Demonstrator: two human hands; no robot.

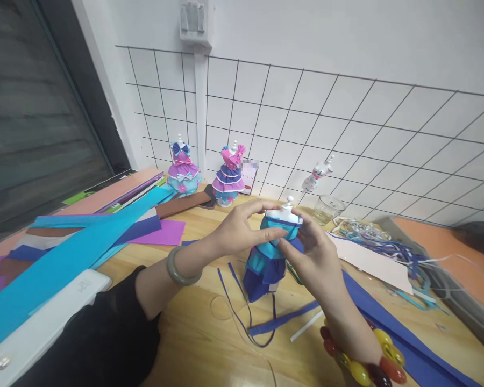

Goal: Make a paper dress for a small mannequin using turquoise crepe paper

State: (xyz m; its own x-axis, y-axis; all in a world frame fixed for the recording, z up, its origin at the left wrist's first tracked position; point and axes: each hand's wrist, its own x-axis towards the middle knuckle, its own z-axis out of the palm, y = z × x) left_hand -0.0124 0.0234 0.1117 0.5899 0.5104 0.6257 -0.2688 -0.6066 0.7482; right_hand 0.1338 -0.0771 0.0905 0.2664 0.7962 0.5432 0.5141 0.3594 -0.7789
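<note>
A small white dress form stands upright before me, wearing a paper dress with a light blue bodice and a dark blue lower skirt. My left hand is closed around its left side, fingers at the shoulder and thumb across the bodice. From the other side my right hand grips it, its thumb pressed to the waist. The two thumbs nearly meet at the front. Whether a loose strip is pinched under them I cannot tell. Narrow dark blue strips lie on the table just below the skirt.
Two dressed forms, one pink and blue and one tiered, stand by the wall grid. A bare-topped form leans near a glass jar. Coloured sheets and a white paper trimmer lie left, tangled strips right.
</note>
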